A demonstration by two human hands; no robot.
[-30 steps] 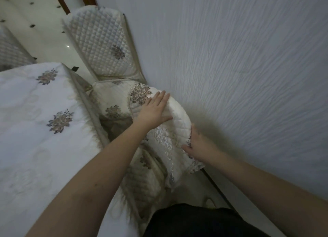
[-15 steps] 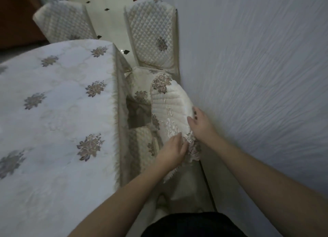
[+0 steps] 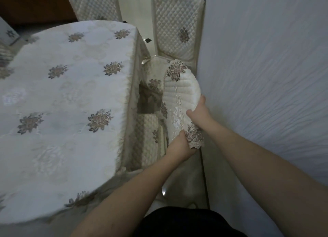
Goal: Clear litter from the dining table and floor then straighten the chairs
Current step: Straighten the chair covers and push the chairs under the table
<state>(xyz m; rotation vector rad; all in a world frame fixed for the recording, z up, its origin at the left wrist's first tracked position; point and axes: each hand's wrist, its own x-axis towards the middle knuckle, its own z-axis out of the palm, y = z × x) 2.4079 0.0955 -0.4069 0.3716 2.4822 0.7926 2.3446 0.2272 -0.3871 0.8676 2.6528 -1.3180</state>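
The near chair stands between the dining table point(image 3: 67, 98) and the wall, its back draped in a cream quilted chair cover point(image 3: 181, 94) with embroidered flowers. My left hand point(image 3: 179, 144) grips the cover's lower lace edge from the table side. My right hand point(image 3: 198, 110) clasps the cover's wall-side edge a little higher. The chair's quilted seat point(image 3: 147, 139) shows below, partly tucked under the tablecloth's fringe. No litter shows on the table or the visible floor.
A second covered chair point(image 3: 177, 28) stands just beyond, against the textured white wall point(image 3: 266, 76). A third chair point(image 3: 94, 4) sits at the table's far end, and another chair's corner point(image 3: 8, 32) shows at far left. Glossy tiled floor point(image 3: 134, 7) lies beyond.
My left hand slid from the top of the chair cover down to its lower edge. My right hand shifted up along the wall side. The view swung left, so more table shows.
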